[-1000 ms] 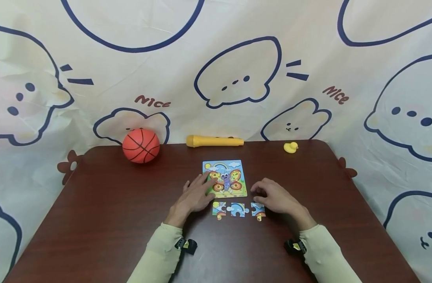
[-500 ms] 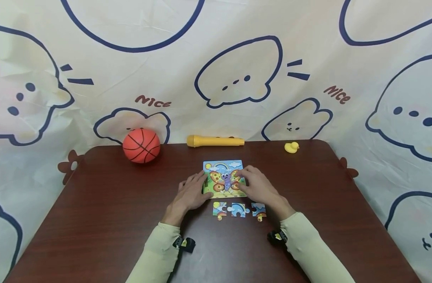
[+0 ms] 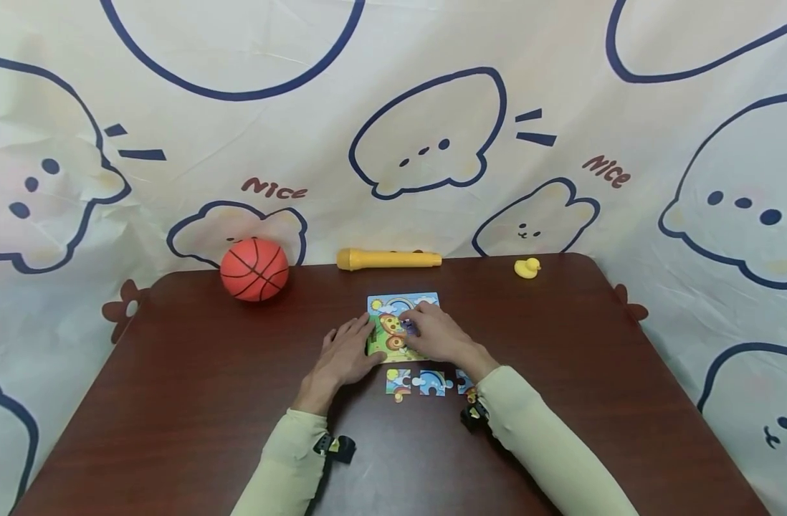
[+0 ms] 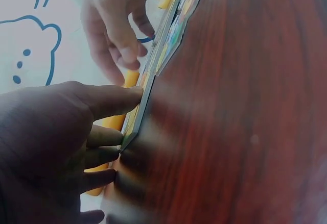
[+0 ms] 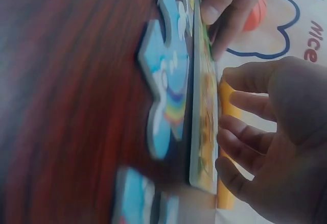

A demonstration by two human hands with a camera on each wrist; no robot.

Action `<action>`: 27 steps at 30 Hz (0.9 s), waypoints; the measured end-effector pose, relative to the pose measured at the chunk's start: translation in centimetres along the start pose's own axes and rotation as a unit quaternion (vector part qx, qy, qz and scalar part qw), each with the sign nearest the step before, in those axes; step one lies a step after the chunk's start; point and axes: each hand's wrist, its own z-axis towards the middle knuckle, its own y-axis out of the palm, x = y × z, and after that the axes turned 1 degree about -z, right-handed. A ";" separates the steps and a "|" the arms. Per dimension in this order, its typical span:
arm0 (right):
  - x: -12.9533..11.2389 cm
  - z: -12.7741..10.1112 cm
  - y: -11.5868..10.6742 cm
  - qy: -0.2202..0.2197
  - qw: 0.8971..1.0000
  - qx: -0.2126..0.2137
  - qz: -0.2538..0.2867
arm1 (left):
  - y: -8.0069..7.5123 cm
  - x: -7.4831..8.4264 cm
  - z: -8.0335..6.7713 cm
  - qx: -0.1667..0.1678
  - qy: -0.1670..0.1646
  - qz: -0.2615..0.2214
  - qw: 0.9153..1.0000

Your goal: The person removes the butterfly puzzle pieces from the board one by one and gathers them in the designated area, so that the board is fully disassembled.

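Ball (image 3: 254, 269), torch (image 3: 389, 259), duck (image 3: 527, 268) behind puzzle (image 3: 393, 319). Right hand (image 3: 435, 333), fingers curled, has moved further across it; left hand (image 3: 345, 355) flat.

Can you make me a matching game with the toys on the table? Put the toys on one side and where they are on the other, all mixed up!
Toys:
1. basketball
2. rubber duck
3. yellow torch
4. loose puzzle pieces

Places:
A. far right of the table, by the curtain
B. just in front of the butterfly puzzle board, nearest the person
C. far left of the table, by the curtain
D. at the back in the middle, lying on its side

Pairs: 1-C, 2-A, 3-D, 4-B
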 end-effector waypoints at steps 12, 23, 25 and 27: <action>-1.1 1.7 0.8 0.009 0.999 -0.047 -0.014 | 0.3 -0.1 0.0 0.008 -0.007 -0.003 1.000; -1.7 3.1 0.4 0.032 0.997 -0.069 -0.015 | 0.1 -0.1 0.1 0.013 -0.012 -0.002 1.000; -1.8 3.3 0.3 0.035 0.997 -0.072 -0.013 | 0.2 -0.1 0.1 0.015 -0.013 -0.001 1.000; -1.8 3.5 0.2 0.034 0.997 -0.074 -0.010 | 0.2 0.0 0.2 0.017 -0.013 -0.001 1.000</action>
